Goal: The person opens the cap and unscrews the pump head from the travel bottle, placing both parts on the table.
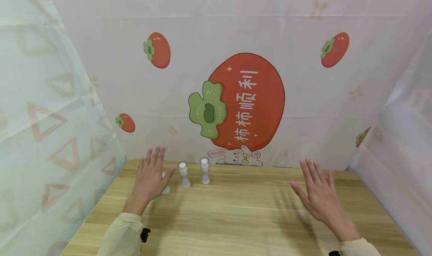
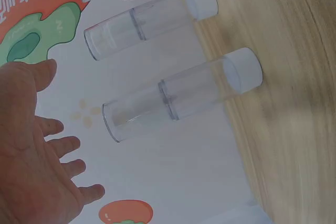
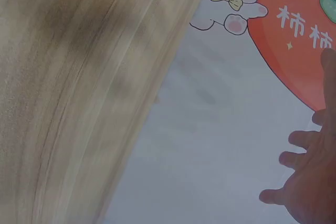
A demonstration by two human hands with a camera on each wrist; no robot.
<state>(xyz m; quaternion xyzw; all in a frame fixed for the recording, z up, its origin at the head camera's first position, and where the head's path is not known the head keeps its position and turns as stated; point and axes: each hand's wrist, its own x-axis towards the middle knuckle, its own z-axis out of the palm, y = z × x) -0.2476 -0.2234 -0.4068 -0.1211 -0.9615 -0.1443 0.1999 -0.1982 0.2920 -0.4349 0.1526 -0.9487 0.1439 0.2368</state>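
Observation:
Three clear cylindrical bottles with white bases stand upright in a row at the back left of the wooden table (image 1: pixel 229 218). The right one (image 1: pixel 205 171) and the middle one (image 1: pixel 184 175) show whole in the head view. My left hand (image 1: pixel 150 177) hovers in front of the leftmost bottle (image 1: pixel 165 189) and partly hides it. In the left wrist view that bottle (image 2: pixel 194 87) lies beyond my spread fingers, apart from them. My right hand (image 1: pixel 318 198) is over the table's right side, fingers straight, holding nothing; the right wrist view shows only cloth and wood near it.
A white cloth backdrop (image 1: pixel 189 30) with printed persimmons rises behind the table's back edge. Cloth side panels (image 1: pixel 67 136) hang at left and right (image 1: pixel 405 154). A black band (image 1: pixel 145 235) sits at the left sleeve.

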